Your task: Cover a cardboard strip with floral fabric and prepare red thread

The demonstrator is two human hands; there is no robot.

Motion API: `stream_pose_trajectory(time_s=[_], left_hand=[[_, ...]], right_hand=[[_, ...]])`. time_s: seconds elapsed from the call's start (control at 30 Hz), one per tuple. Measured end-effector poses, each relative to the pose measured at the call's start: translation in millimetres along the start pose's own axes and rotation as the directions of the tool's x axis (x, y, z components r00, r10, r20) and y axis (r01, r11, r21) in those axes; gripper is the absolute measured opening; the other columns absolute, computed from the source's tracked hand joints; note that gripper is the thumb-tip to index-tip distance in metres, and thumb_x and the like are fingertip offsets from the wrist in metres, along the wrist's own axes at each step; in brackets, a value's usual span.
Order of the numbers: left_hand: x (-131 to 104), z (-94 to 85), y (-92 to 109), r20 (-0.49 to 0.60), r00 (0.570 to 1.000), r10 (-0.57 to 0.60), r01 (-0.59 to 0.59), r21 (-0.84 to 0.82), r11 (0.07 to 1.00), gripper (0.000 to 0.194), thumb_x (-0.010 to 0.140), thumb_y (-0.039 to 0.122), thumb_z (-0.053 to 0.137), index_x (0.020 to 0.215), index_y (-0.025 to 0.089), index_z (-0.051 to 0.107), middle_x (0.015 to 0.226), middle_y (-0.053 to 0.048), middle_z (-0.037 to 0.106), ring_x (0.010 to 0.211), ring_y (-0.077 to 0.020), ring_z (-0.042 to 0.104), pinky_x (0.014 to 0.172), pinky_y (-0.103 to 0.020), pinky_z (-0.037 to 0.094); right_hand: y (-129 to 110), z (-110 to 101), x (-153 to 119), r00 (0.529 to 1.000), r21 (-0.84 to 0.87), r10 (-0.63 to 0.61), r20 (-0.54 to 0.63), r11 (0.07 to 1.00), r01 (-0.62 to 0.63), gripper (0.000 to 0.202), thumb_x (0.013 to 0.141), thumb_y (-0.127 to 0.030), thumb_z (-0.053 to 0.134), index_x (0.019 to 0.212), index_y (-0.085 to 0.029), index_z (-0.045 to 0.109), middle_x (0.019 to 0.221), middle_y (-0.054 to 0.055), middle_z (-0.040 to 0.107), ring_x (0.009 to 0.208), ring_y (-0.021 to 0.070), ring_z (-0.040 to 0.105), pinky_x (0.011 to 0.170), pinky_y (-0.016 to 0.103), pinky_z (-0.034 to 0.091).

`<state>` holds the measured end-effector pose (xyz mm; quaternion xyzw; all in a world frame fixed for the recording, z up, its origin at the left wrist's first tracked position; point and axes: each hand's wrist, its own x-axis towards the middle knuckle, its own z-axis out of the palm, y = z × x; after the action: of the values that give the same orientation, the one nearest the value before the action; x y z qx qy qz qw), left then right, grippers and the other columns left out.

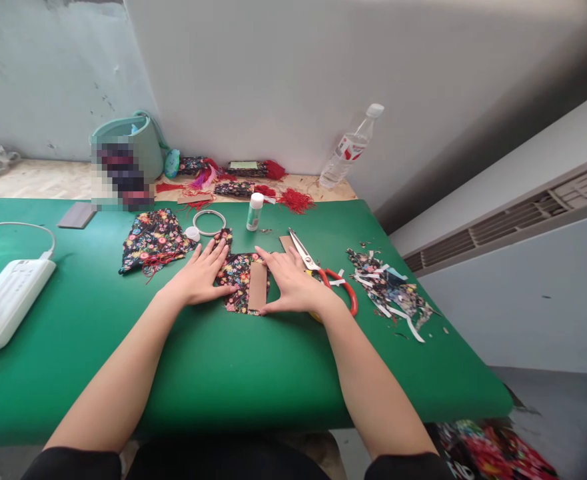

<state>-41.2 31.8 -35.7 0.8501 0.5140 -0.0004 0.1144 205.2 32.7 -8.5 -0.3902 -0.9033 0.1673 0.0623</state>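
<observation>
A dark floral cloth piece lies flat on the green table, with a narrow brown card strip on its right part. My left hand rests with fingers spread on the cloth's left side. At the right edge of cloth and strip lies my right hand, thumb and fingers apart. Orange-handled scissors are partly hidden under my right hand and forearm, blades pointing up and left. Another brown card piece shows just behind my right fingers. The glue stick stands upright beyond the cloth.
Folded floral cloth, a metal ring and a grey block lie left. Cloth scraps are heaped right. A white power strip is far left. Behind are red tassels, a water bottle and a green bag.
</observation>
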Motion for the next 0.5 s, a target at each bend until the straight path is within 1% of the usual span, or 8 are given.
stream_pose_trajectory(time_s=[0.1, 0.17, 0.23, 0.33, 0.5], left_hand=[[0.4, 0.7, -0.4, -0.013, 1.0, -0.004, 0.004, -0.008, 1.0, 0.088, 0.084, 0.07, 0.025, 0.148, 0.012, 0.008, 0.154, -0.01, 0.004, 0.142, -0.0273, -0.002, 0.114, -0.045, 0.004], [0.7, 1.7, -1.4, -0.021, 1.0, -0.018, 0.018, -0.008, 1.0, 0.079, 0.088, 0.063, 0.022, 0.148, 0.013, 0.009, 0.154, -0.009, 0.006, 0.142, -0.0261, 0.0, 0.114, -0.045, 0.005], [0.8, 2.9, -3.2, -0.024, 0.999, -0.039, 0.039, 0.001, 0.999, 0.073, 0.091, 0.056, 0.02, 0.148, 0.011, 0.011, 0.154, -0.01, 0.006, 0.142, -0.0256, 0.001, 0.114, -0.045, 0.005], [0.7, 4.5, -6.9, -0.035, 0.998, -0.057, 0.058, 0.013, 0.998, 0.071, 0.092, 0.052, 0.021, 0.148, 0.009, 0.012, 0.154, -0.011, 0.007, 0.142, -0.0266, 0.001, 0.114, -0.046, 0.007], [0.6, 4.5, -9.9, -0.041, 0.997, -0.064, 0.064, 0.008, 0.998, 0.069, 0.092, 0.05, 0.022, 0.147, 0.009, 0.014, 0.154, -0.013, 0.009, 0.142, -0.0276, 0.004, 0.114, -0.045, 0.011]], right_hand=[[-0.9, -0.5, -0.1, 1.0, 0.011, 0.012, 0.006, 1.0, -0.012, 0.12, 0.06, -0.057, 0.073, 0.148, -0.024, -0.002, 0.13, 0.014, 0.045, 0.126, 0.0338, 0.038, 0.11, 0.057, 0.009], [-1.0, -0.7, -0.1, 1.0, 0.014, 0.013, 0.009, 1.0, -0.013, 0.12, 0.06, -0.057, 0.073, 0.148, -0.024, -0.002, 0.13, 0.014, 0.045, 0.127, 0.0338, 0.037, 0.11, 0.057, 0.009], [-0.8, -0.7, 0.0, 1.0, 0.013, 0.012, 0.014, 1.0, -0.012, 0.118, 0.061, -0.057, 0.073, 0.148, -0.024, -0.001, 0.131, 0.014, 0.044, 0.128, 0.0339, 0.036, 0.11, 0.057, 0.009], [-0.5, -0.5, 0.3, 1.0, 0.006, 0.01, 0.02, 1.0, -0.01, 0.117, 0.06, -0.059, 0.073, 0.148, -0.024, 0.003, 0.131, 0.015, 0.044, 0.129, 0.0344, 0.035, 0.11, 0.058, 0.011], [-2.3, -2.1, 0.5, 1.0, -0.014, 0.013, 0.026, 1.0, -0.013, 0.112, 0.061, -0.058, 0.072, 0.147, -0.023, 0.01, 0.13, 0.016, 0.045, 0.128, 0.0349, 0.036, 0.109, 0.059, 0.013]])
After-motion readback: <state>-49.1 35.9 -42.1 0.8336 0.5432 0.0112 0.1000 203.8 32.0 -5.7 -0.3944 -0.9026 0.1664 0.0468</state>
